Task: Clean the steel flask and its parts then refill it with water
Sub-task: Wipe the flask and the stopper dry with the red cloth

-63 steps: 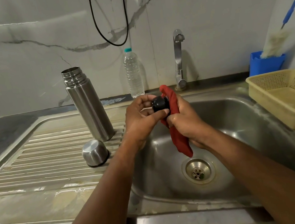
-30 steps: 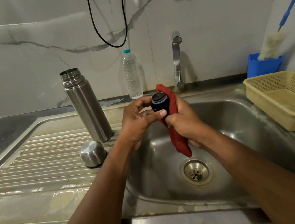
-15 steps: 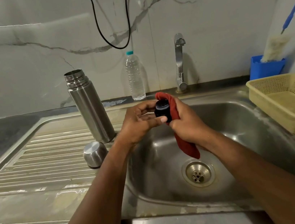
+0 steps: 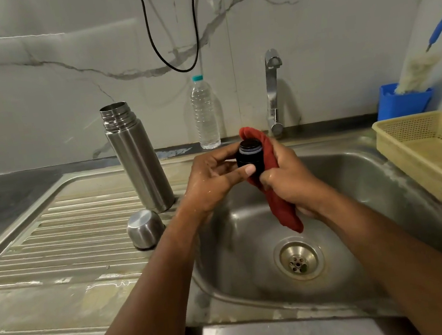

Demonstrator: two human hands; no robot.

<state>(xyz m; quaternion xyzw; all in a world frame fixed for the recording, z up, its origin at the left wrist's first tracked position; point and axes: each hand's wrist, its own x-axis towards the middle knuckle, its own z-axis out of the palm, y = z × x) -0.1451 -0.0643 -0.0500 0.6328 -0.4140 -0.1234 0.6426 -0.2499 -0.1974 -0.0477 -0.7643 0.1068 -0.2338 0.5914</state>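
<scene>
Head view, the only one. Over the sink, the left hand is closed around the black stopper, thumb pressed across its side. The right hand is closed on the red cloth, which wraps the stopper's far side and hangs down toward the drain.

What's changed: two seconds back the stopper shows its rounded side to the camera; a second ago it has turned so its flat end faces up, and now it sits upright between the hands with a pale ring showing just below the top. The hands have barely shifted over the basin. So the stopper is being rotated inside the cloth, face by face. I read that as the wiping of this part being well along, with the rim now getting its turn.

Meanwhile the flask stands open and upright on the drainboard, exactly where it stood before, and its cap rests dome-up just in front of it. The tap shows no water running. The water bottle waits behind, against the wall.

My call: the stopper is nearly done, and reassembly and the refill are all ahead.
</scene>
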